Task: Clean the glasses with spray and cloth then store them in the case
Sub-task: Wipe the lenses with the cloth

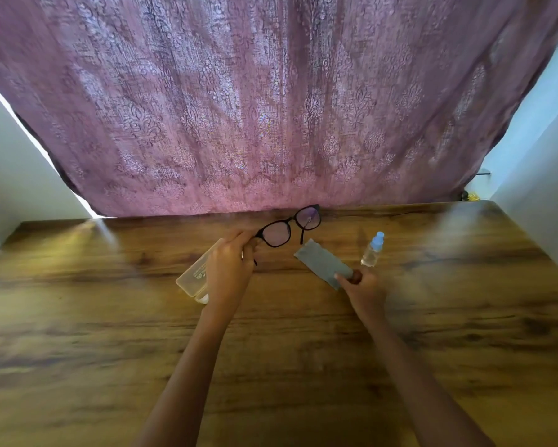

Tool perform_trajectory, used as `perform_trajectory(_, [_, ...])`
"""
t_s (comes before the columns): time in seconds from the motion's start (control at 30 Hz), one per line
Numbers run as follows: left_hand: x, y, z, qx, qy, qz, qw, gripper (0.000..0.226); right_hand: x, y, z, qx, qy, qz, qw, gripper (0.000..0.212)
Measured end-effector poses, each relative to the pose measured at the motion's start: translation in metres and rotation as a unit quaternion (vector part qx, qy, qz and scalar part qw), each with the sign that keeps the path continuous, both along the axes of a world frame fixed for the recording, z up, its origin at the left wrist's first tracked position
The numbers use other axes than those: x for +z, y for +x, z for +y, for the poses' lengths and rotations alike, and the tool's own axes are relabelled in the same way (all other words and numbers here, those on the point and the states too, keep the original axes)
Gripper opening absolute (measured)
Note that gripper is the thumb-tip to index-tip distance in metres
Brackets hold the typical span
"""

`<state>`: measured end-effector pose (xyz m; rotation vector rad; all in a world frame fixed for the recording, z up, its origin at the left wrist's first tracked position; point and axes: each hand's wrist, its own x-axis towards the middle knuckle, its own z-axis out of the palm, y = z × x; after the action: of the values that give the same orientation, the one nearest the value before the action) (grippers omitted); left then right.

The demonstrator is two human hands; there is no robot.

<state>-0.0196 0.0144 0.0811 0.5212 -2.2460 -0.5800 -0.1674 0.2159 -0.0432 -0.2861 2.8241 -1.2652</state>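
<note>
The glasses point(288, 225), black-framed with their arms unfolded, are held up off the table toward the far edge, lenses facing the person. The left hand point(229, 266) has them by the corner of the frame, fingers curled and pinching near the hinge. Just right of them the grey cloth point(322, 262) lies or hangs low over the wood, and the right hand point(361, 287) pinches its near end between thumb and fingertips. Whether the cloth has left the surface I cannot tell. The spray bottle point(372, 250) stands upright just beyond that hand, capped in pale blue and touched by nobody. The clear case point(195, 274) lies flat, partly hidden behind the left hand, and I can't make out whether its lid is open. From where things lie, I'd judge this an early-to-middle point: glasses and cloth are in hand, but nothing shows whether the lenses have been sprayed. Wiping looks to be just about to start, and folding the arms and casing the glasses remain to be done. All this sits on a wooden table point(110, 317) before a purple curtain point(271, 108).
</note>
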Motion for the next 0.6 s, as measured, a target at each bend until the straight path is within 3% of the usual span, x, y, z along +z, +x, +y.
perform_trajectory(0.13, [0.001,0.001,0.0,0.009,0.007,0.003,1.0,0.021,0.024,0.012,-0.012,0.037,-0.043,0.023,0.998,0.004])
perform_trajectory(0.33, [0.001,0.003,0.001,0.025,0.014,0.005,1.0,0.018,0.073,0.043,-0.031,0.048,-0.223,0.002,0.974,0.018])
perform_trajectory(0.47, [-0.001,0.003,0.003,0.026,0.016,-0.006,1.0,0.017,0.115,0.065,-0.045,0.096,-0.287,0.068,0.951,0.016])
perform_trajectory(0.6, [-0.001,0.004,0.005,0.005,0.007,-0.001,1.0,0.018,0.133,0.071,-0.061,0.164,-0.269,0.166,0.934,0.024])
